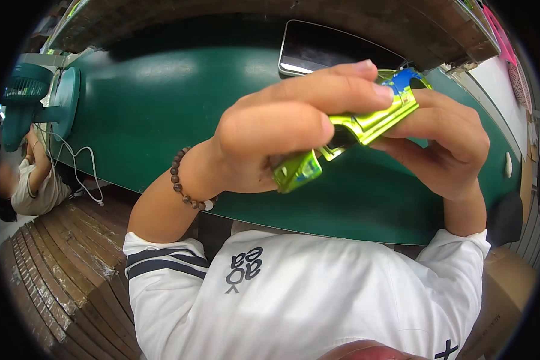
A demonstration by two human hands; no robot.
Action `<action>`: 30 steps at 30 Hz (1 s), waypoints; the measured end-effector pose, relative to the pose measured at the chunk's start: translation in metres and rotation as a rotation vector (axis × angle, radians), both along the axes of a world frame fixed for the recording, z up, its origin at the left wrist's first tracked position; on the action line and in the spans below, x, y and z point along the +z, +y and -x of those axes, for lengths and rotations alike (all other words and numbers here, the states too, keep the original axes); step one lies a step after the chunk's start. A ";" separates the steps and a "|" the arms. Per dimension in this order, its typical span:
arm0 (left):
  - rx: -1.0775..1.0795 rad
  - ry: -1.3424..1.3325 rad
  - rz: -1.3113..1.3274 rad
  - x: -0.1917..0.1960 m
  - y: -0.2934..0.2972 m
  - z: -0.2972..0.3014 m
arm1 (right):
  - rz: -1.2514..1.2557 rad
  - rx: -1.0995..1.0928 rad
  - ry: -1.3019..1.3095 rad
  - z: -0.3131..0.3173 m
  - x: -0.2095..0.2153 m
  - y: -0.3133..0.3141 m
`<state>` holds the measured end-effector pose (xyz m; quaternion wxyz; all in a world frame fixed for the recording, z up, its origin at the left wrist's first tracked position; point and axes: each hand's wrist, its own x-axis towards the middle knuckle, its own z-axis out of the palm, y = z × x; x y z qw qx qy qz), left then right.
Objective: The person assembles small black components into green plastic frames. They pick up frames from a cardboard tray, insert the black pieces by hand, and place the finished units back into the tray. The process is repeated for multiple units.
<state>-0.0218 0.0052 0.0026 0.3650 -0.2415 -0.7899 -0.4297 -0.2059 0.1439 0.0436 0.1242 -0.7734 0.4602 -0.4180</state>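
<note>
A glossy lime-green shell part (pixel 381 123) with cut-out openings and a patch of blue on its upper end is held up above the table, tilted with that end to the far right. My left hand (pixel 276 123) grips it from the left, its thumb and fingers lying along the top side; a beaded bracelet (pixel 177 180) circles that wrist. On the other side, my right hand (pixel 447 135) holds the shell's right end between thumb and curled fingers. The palms and part of the shell's underside are hidden.
Beneath is a green tabletop (pixel 138 114). At the back lies a dark flat device (pixel 330 45) with a pale edge. A green fan (pixel 33 90), a white cable (pixel 78 156) and another person (pixel 36 180) are at left. Stacked cardboard (pixel 66 282) fills the lower left.
</note>
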 end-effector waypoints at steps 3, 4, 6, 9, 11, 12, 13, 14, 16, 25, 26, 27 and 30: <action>0.032 -0.048 0.007 0.007 0.005 -0.005 | -0.034 -0.010 -0.044 -0.004 -0.001 0.000; 0.034 -0.046 0.011 0.007 0.005 -0.005 | -0.044 -0.018 -0.053 -0.005 -0.002 0.001; 0.040 -0.038 0.026 0.006 0.005 -0.005 | -0.063 -0.028 -0.063 -0.006 -0.002 0.002; 0.042 -0.028 0.024 0.004 0.006 -0.004 | -0.087 -0.039 -0.081 -0.007 -0.004 0.003; 0.042 -0.028 0.019 0.004 0.006 -0.004 | -0.099 -0.046 -0.111 -0.008 -0.006 0.004; 0.045 -0.030 0.020 0.004 0.006 -0.004 | -0.109 -0.055 -0.107 -0.009 -0.006 0.004; 0.045 -0.027 0.017 0.003 0.006 -0.004 | -0.119 -0.063 -0.103 -0.009 -0.006 0.005; 0.046 -0.024 0.013 0.003 0.006 -0.004 | -0.129 -0.072 -0.100 -0.010 -0.007 0.005; 0.045 -0.016 0.008 0.002 0.006 -0.004 | -0.098 -0.067 -0.126 -0.011 -0.010 0.004; 0.172 0.022 -0.084 -0.008 0.007 0.000 | -0.039 -0.164 -0.226 -0.017 -0.019 0.004; 0.197 -0.038 -0.093 -0.008 0.006 -0.002 | -0.047 -0.177 -0.207 -0.014 -0.018 0.005; 0.226 -0.102 -0.098 -0.010 0.005 -0.006 | -0.038 -0.191 -0.196 -0.013 -0.018 0.004; 0.325 -0.165 -0.204 -0.012 0.013 -0.008 | -0.086 -0.207 -0.322 -0.013 -0.023 0.003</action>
